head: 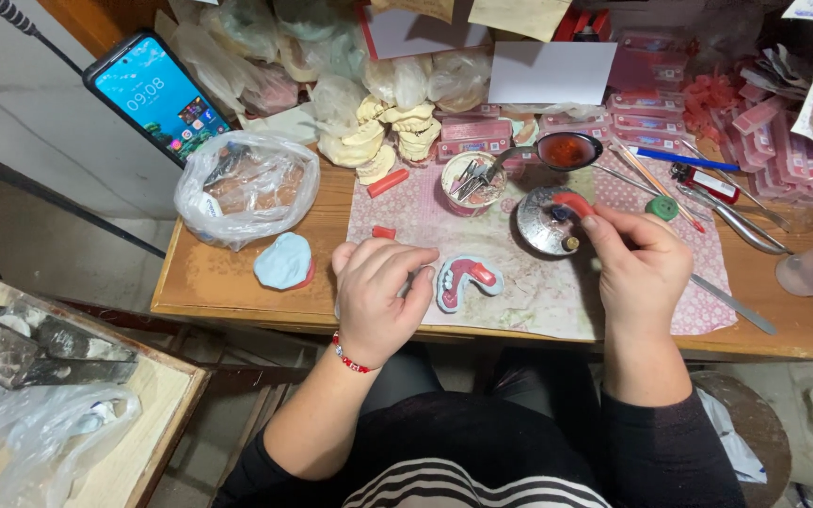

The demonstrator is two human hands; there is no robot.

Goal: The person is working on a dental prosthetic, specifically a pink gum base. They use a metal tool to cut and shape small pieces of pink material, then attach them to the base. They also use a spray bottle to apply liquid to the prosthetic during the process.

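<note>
The whole bench is crowded, so take the mat [613, 310] as our landmark, the pink patterned sheet in the middle of the table [218, 282]. Off its left edge sits a knotted plastic bag [247, 188], beyond that a lit phone [157, 94] leaning at the wall, and just left of the mat a pale blue lump [284, 261]. Behind the mat's far edge, plaster casts [388, 136] are heaped, with pink boxes [651, 118] stacked to the right of them. On the mat itself: a cup [474, 183] of tools at the back, a small metal burner [546, 221] right of centre, and near the front edge the denture model [468, 280], pink wax on a blue-grey base. The left hand [378, 292] is curled, fingertips steadying that model at its left side. The right hand [637, 263] pinches a red wax stick [573, 202], its tip right over the burner. I can't make out a flame from here. Now the worries: if that burner is lit, the fingers sit very near the heat, and soft wax could drip onto the mat or the burner lid rather than the model. The model is only lightly braced and sits close to the mat's front edge, so a nudge could slide it towards the table's lip. And the loose instruments [736, 221] at the mat's right edge are right by that working elbow.
</note>
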